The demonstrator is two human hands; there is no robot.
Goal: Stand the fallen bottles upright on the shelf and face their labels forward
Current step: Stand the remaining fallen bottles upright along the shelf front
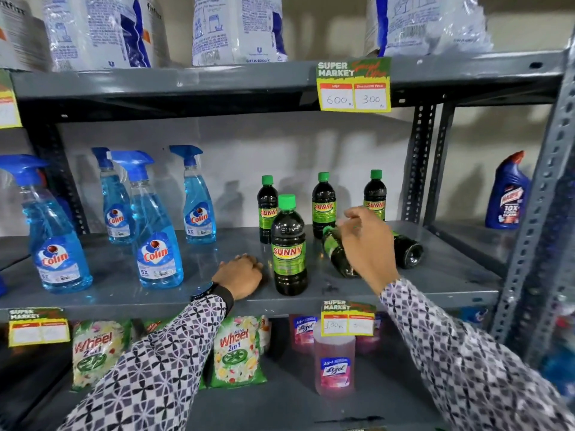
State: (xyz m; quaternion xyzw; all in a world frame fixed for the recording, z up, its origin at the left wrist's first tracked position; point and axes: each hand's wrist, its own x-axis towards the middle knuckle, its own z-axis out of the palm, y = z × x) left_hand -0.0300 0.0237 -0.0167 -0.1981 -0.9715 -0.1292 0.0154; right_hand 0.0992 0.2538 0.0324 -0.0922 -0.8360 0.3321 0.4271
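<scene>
Lighting: bright, even, from the front. Soft bottle shadows are cast on the back wall [249, 157]. Edges are bowed by wide-angle distortion; slight softness is seen throughout.

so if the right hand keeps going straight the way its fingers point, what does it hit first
Probably the fallen Sunny bottle lying just beneath the right hand, whose fingers curl down and forward. Depth is unclear; passing higher, it would meet the upright Sunny bottle behind.
</scene>
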